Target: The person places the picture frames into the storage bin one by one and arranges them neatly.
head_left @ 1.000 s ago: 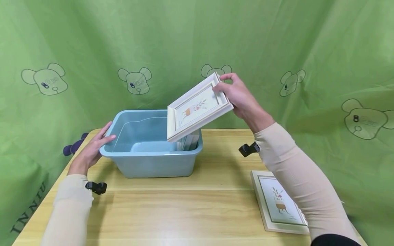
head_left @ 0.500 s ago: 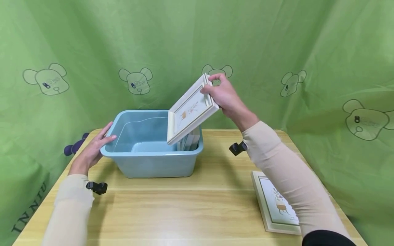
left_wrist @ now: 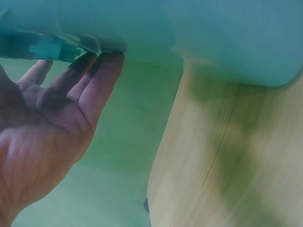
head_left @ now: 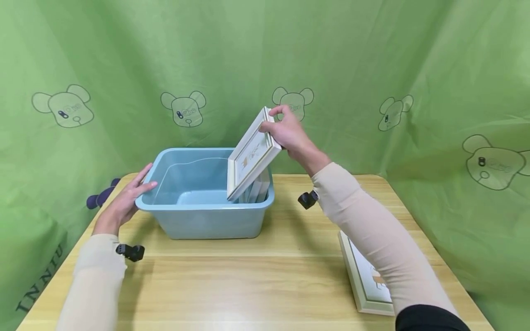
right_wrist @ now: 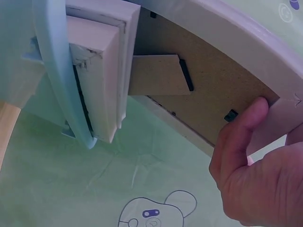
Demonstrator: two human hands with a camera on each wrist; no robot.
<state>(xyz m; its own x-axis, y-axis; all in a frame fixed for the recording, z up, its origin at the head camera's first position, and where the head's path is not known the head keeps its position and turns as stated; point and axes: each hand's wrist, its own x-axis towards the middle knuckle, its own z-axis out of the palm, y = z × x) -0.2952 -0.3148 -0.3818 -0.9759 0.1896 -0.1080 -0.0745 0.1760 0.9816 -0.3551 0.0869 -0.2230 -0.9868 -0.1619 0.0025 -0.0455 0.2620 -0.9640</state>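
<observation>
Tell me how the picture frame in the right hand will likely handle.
The picture frame is likely stiff: gripped at one end by the right hand, its edges look straight in the head view. The brown flap on its back might snag, since it seems to jut out.

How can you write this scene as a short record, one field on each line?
basin: light blue, on the table
left hand: at the basin's left rim, thumb over it
right hand: holds the tilted frame by its upper end
tilted frame: lower end over or in the basin
other frames: at least two, at the basin's right end
flat frame: on the table, partly hidden by the right sleeve
</observation>
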